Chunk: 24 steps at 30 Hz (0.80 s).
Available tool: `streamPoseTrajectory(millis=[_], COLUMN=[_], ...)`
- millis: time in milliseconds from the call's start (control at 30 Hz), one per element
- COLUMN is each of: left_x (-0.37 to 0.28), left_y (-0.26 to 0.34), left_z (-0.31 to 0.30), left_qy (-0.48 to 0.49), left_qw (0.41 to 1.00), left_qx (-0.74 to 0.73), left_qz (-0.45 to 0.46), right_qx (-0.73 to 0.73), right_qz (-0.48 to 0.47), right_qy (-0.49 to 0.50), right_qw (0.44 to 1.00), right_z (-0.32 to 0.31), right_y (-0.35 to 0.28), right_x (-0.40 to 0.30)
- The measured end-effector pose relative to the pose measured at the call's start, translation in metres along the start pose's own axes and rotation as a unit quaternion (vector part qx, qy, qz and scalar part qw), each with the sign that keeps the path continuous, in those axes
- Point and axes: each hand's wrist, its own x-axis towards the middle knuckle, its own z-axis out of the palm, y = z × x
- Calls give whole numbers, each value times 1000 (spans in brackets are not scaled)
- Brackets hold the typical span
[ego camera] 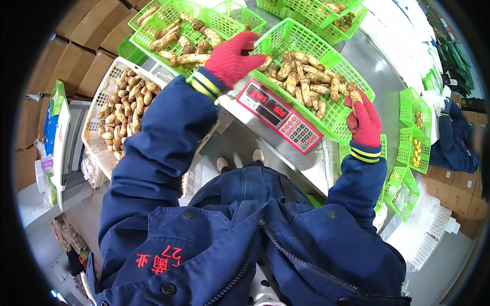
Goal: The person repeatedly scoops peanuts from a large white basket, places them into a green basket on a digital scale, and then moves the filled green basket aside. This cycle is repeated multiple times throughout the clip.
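My right hand, in a red knitted glove, pinches a brown-capped matsutake mushroom at the right side of a green plastic basket. More matsutake mushrooms lie heaped in that basket, which stands on a red-framed digital weighing scale with lit displays and a keypad. My left hand, gloved alike, hovers between this basket and another green basket, its thumb and fingers apart and nothing visible between them. Longer mushrooms lie loosely in the left basket.
To the left, a white plastic crate holds many mushrooms. Stacked green baskets stand at the table's far side. Smaller green baskets line the right, near another person's sleeve. Cardboard boxes are piled at far left.
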Motion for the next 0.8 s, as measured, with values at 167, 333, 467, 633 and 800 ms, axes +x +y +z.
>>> streamPoseTrajectory(millis=[167, 333, 467, 633, 800], left_x=[-42, -100, -143, -174, -182], left_y=[-40, -61, -72, -85, -69], left_z=[-60, -111, -141, -157, -140], left_qy=[-7, 54, 89, 129, 106], left_qw=[991, 984, 969, 950, 935], left_qx=[-120, -119, -125, -149, -207], left_qz=[-66, -122, -193, -241, -268], right_qx=[-50, -62, -61, -45, -96], right_qz=[-25, -36, -41, -46, -30], right_qy=[-22, -39, -45, -58, -42], right_qw=[998, 997, 996, 996, 994], right_z=[14, 31, 46, 63, 100], right_y=[-4, -5, -3, -4, -1], right_x=[0, 0, 3, 4, -1])
